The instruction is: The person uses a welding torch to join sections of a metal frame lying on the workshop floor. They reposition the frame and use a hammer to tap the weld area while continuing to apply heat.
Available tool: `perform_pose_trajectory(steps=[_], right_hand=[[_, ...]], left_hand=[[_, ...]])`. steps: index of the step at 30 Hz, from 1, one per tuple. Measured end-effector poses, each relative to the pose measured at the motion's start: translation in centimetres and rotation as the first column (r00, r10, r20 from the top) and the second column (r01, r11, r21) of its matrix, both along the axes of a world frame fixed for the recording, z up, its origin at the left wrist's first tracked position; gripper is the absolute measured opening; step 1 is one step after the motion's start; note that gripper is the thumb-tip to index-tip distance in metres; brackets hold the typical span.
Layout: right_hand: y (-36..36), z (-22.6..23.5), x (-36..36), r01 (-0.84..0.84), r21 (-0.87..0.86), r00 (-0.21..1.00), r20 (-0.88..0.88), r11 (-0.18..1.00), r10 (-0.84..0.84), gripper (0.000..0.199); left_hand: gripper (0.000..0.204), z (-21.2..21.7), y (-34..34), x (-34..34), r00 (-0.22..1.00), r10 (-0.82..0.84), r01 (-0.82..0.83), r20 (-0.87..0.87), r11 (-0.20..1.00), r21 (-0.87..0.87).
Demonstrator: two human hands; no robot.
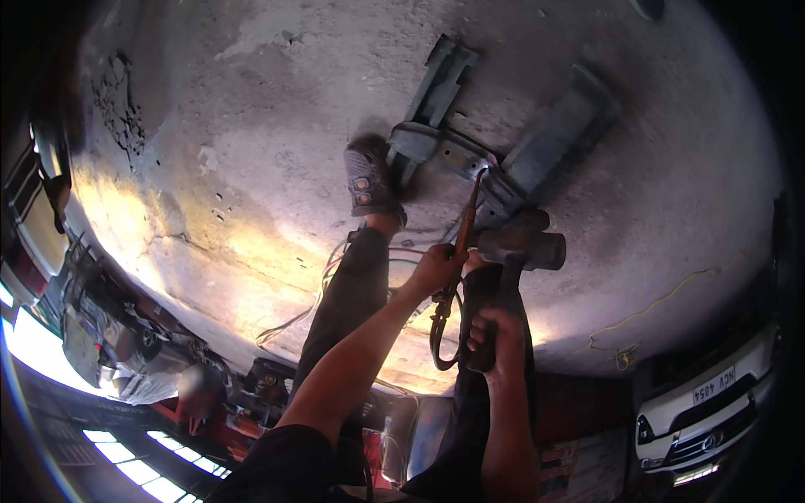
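My left hand (438, 268) grips a thin brass torch (464, 226). Its tip touches a grey steel bracket assembly (436, 138) lying on the concrete floor (251, 126). My right hand (495, 334) is closed around the dark handle of a heavy hammer. The hammer's grey head (527, 245) rests just below the bracket, beside the torch. A curved dark hose (436, 344) hangs from the torch's lower end between my two hands. My foot in a worn grey shoe (369, 178) stands left of the bracket.
Thin hoses or cables (323, 289) trail across the floor by my leg. A white car's front (704, 411) shows at the lower right. Dark machinery and clutter (126, 335) line the lower left edge. A crack and a pitted patch (117, 105) mark the concrete.
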State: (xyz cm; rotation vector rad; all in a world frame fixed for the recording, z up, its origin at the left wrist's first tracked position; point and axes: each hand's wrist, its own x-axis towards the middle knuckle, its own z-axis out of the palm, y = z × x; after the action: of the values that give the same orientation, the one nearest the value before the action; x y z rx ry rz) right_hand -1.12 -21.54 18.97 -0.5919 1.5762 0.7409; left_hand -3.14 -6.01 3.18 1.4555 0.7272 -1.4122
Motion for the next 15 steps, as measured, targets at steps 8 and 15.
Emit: perform_pose_trajectory(steps=[8, 15], right_hand=[[-0.4, 0.0, -0.2, -0.009, -0.002, 1.000, -0.008, 1.000, 0.009, 0.010], [-1.0, -0.2, -0.7, 0.025, 0.003, 1.000, -0.015, 1.000, -0.025, 0.010]], left_hand=[[0.039, -0.7, -0.7, 0.8, 0.996, 0.004, -0.004, 0.087, 1.000, -0.010], [0.046, -0.3, -0.4, -0.2, 0.999, -0.052, 0.051, 0.014, 0.997, 0.051]])
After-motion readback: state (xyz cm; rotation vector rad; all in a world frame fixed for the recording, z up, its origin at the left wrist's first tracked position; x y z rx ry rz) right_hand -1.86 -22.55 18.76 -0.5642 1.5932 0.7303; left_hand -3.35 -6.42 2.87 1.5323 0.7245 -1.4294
